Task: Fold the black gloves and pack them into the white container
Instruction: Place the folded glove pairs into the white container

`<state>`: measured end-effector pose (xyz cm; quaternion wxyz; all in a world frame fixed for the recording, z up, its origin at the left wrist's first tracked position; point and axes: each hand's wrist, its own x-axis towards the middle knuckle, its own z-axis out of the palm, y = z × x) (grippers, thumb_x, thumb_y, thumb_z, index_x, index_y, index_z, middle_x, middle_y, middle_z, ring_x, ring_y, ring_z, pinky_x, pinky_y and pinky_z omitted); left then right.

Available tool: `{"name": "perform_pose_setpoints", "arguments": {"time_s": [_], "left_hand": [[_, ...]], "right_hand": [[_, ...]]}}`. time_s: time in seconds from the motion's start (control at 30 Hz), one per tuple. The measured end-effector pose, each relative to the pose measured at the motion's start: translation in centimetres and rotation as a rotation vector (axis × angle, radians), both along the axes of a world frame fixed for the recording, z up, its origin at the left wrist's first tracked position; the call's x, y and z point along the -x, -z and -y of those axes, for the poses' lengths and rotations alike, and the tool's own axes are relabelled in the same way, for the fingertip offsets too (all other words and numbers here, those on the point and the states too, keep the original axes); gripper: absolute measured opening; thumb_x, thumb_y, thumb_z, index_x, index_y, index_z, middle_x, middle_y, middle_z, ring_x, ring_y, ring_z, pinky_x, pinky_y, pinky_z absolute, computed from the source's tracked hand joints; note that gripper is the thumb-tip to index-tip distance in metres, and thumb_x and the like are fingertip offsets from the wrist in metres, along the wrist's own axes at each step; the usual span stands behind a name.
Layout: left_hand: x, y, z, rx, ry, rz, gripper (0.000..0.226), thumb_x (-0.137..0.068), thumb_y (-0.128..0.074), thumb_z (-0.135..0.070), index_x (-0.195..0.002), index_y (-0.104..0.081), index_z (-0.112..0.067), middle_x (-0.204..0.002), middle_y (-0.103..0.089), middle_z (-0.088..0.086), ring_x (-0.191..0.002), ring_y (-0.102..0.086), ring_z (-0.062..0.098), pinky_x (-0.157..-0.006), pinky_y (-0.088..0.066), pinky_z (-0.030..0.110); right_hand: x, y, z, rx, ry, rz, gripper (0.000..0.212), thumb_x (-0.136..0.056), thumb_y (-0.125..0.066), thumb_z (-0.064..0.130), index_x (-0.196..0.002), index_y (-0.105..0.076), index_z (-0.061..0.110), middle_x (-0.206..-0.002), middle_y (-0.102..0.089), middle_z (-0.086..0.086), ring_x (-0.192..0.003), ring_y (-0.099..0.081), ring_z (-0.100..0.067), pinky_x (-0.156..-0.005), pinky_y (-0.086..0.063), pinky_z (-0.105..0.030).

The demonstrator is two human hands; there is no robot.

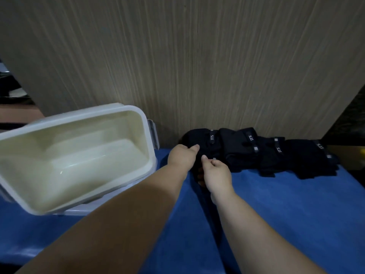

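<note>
Left hand [182, 157] and right hand [216, 171] pinch the leftmost black glove [198, 138], its strap [212, 137] lettered white.

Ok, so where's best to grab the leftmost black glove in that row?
Probably take the leftmost black glove by its free left and near edges, coming from the front-left, where the left hand and right hand pinch it. The next glove crowds its right side and the wooden panel stands behind.

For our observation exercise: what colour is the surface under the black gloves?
Plain blue. The surface shows best in the head view, the only one.
</note>
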<state>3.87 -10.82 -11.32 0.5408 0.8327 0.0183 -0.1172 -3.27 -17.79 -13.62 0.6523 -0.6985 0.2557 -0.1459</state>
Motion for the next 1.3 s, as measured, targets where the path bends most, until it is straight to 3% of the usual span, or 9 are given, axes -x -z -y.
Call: {"name": "perform_pose_setpoints", "arguments": {"time_s": [0.07, 0.2, 0.37, 0.6, 0.73, 0.87, 1.03, 1.13, 1.3], "left_hand": [[0.1, -0.1, 0.1, 0.094, -0.021, 0.009, 0.053, -0.092, -0.057, -0.04, -0.13, -0.054, -0.003, -0.129, -0.058, 0.013, -0.116, -0.055, 0.029, -0.099, -0.046, 0.038], [0.5, -0.6, -0.1, 0.258, -0.014, 0.08, 0.02, -0.093, -0.056, -0.028, -0.097, -0.055, -0.008, -0.1, -0.062, 0.01, -0.085, -0.059, 0.02, -0.081, -0.052, 0.038], [1.5, -2.6, -2.3, 0.409, -0.04, 0.1, 0.011, -0.089, -0.056, -0.021, -0.091, -0.053, -0.011, -0.103, -0.065, 0.014, -0.098, -0.064, 0.03, -0.079, -0.058, 0.04], [3.8, -2.7, -9.0, 0.526, -0.057, 0.045, 0.016, -0.092, -0.056, -0.012, -0.079, -0.047, -0.016, -0.082, -0.062, 0.007, -0.077, -0.062, 0.022, -0.076, -0.054, 0.039], [4.8, -1.5, -12.8, 0.466, 0.025, -0.073, 0.012, -0.093, -0.051, -0.008, -0.084, -0.051, -0.015, -0.082, -0.059, 0.01, -0.077, -0.057, 0.024, -0.064, -0.047, 0.034], [5.2, -0.5, -15.4, 0.455, 0.117, -0.165, 0.01, -0.094, -0.05, -0.007, -0.091, -0.057, -0.012, -0.086, -0.06, 0.01, -0.082, -0.057, 0.025, -0.067, -0.047, 0.035], [4.0, -0.3, -18.5, 0.413, 0.17, -0.171, 0.012, -0.094, -0.05, -0.005, -0.09, -0.059, -0.012, -0.082, -0.059, 0.011, -0.079, -0.054, 0.026, -0.069, -0.043, 0.038], [3.2, -0.4, -20.4, 0.359, 0.161, -0.171, 0.01, -0.094, -0.051, -0.006, -0.089, -0.058, -0.012, -0.079, -0.06, 0.008, -0.073, -0.057, 0.022, -0.061, -0.047, 0.03], [1.2, 0.3, -23.2, 0.294, -0.001, -0.153, 0.021, -0.088, -0.065, -0.02, -0.107, -0.057, -0.015, -0.1, -0.065, 0.009, -0.088, -0.063, 0.024, -0.073, -0.054, 0.034]], "right_hand": [[0.1, -0.1, 0.0, -0.014, -0.002, -0.01, 0.05, -0.097, -0.05, 0.037, -0.099, -0.062, -0.012, -0.079, -0.056, 0.012, -0.077, -0.063, -0.018, -0.079, -0.056, -0.045], [0.6, -0.1, -0.3, -0.01, 0.05, 0.008, 0.057, -0.094, -0.045, 0.055, -0.08, -0.066, 0.003, -0.068, -0.066, -0.003, -0.072, -0.064, -0.023, -0.079, -0.055, -0.048], [1.7, -1.0, -1.0, -0.01, 0.102, 0.106, 0.055, -0.092, -0.043, 0.06, -0.071, -0.059, 0.011, -0.063, -0.06, 0.0, -0.063, -0.059, -0.018, -0.067, -0.051, -0.042], [2.8, -2.6, -2.7, -0.244, -0.054, 0.091, 0.056, -0.087, -0.043, 0.067, -0.102, -0.054, 0.014, -0.082, -0.062, -0.004, -0.065, -0.063, -0.018, -0.057, -0.05, -0.032], [3.0, -2.3, -4.7, -0.416, -0.293, 0.052, 0.056, -0.085, -0.06, 0.055, -0.128, -0.044, 0.024, -0.11, -0.067, 0.0, -0.096, -0.069, -0.018, -0.079, -0.057, -0.038], [3.0, -1.2, -6.6, -0.568, -0.372, 0.032, 0.058, -0.085, -0.067, 0.029, -0.137, -0.042, 0.023, -0.11, -0.07, -0.002, -0.092, -0.07, -0.017, -0.073, -0.054, -0.032], [2.5, -0.3, -8.8, -0.633, -0.428, 0.013, 0.042, -0.076, -0.068, 0.023, -0.116, -0.058, 0.015, -0.096, -0.07, -0.004, -0.084, -0.067, -0.019, -0.071, -0.052, -0.032], [1.4, -0.3, -10.6, -0.52, -0.404, 0.001, 0.021, -0.084, -0.066, 0.017, -0.104, -0.06, 0.012, -0.09, -0.071, -0.006, -0.083, -0.067, -0.022, -0.073, -0.051, -0.034], [-1.3, -1.0, -14.1, -0.346, -0.316, 0.025, 0.009, -0.084, -0.067, 0.009, -0.091, -0.061, 0.01, -0.084, -0.071, -0.012, -0.073, -0.067, -0.025, -0.059, -0.051, -0.03]]}}
